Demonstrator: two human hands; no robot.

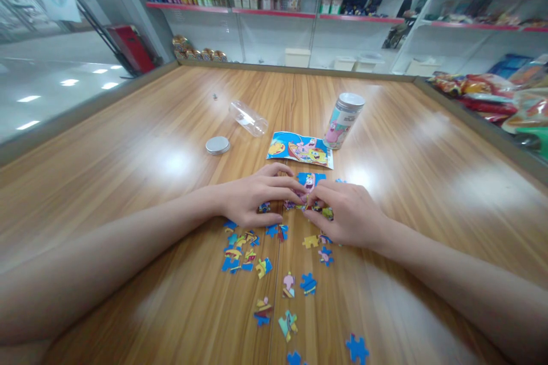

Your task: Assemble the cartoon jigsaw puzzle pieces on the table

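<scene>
Both hands meet over a partly joined jigsaw puzzle with a pink and blue cartoon picture. My left hand lies palm down with its fingers spread, the fingertips touching the puzzle's left side. The thumb and forefinger of my right hand pinch at the puzzle's lower part; a puzzle piece seems to be between them, mostly hidden. Loose puzzle pieces are scattered nearer to me, and a cluster of pieces sits below my left hand. Just beyond the puzzle lies a picture sheet with the cartoon.
A printed can with a silver lid stands at the sheet's right. On the left are a clear plastic tube on its side and a round metal lid. Snack bags lie past the table's right edge; stocked shelves stand behind.
</scene>
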